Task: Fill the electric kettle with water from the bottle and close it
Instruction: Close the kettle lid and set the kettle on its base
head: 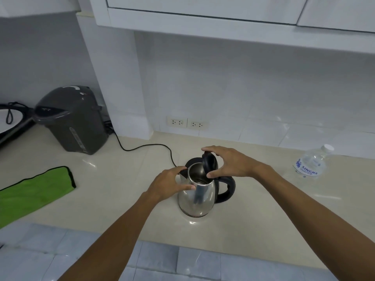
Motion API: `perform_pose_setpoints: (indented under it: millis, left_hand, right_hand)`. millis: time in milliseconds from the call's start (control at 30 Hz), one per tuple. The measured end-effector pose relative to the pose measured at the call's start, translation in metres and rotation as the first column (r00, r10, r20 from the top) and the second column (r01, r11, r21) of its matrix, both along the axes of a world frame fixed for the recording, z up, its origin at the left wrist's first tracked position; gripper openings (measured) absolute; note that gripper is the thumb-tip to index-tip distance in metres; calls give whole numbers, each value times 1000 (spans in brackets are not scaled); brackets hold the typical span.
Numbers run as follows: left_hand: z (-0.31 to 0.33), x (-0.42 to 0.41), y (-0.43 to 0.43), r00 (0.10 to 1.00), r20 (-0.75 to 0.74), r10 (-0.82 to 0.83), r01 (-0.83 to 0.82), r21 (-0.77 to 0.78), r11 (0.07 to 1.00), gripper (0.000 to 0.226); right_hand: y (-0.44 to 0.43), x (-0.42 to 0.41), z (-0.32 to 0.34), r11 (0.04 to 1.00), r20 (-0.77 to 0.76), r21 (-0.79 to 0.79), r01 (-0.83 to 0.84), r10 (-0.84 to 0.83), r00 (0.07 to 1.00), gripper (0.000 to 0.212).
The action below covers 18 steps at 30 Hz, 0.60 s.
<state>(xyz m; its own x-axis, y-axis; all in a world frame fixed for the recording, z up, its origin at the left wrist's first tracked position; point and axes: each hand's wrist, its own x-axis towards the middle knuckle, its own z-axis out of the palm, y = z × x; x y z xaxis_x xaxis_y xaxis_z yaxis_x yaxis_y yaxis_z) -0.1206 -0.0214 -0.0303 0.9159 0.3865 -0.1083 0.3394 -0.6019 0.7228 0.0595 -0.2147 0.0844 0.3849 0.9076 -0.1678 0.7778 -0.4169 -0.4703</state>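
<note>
Seven items we list on the pale countertop (113, 191), largest first. We log the grey thermo pot (75, 120) at far left against the wall, its black cord (146, 146) trailing across the counter toward the middle. Next we enter the green cloth (34, 191), lying flat near the left edge. We record the steel electric kettle (197, 194) standing upright at centre (black handle to the right), its black lid (210, 164) hinged up and the mouth open. Our left hand (169, 184) grips the kettle's upper body, fingers curled against the rim. Our right hand (227, 162) pinches the raised lid between thumb and fingertips. We note the clear water bottle (311, 162), white cap on, well apart to the right, near the wall. Last, two wall sockets (186, 123) sit just above the counter behind the kettle.
</note>
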Motion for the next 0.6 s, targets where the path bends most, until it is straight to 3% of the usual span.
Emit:
perform_pose_setpoints:
  millis: [600]
  left_hand:
    - [-4,4,8,1000,-23,-8,8,-30,1000,84]
  right_hand:
    - [30,-14,-40,994,116,-108,-33,46,992,96]
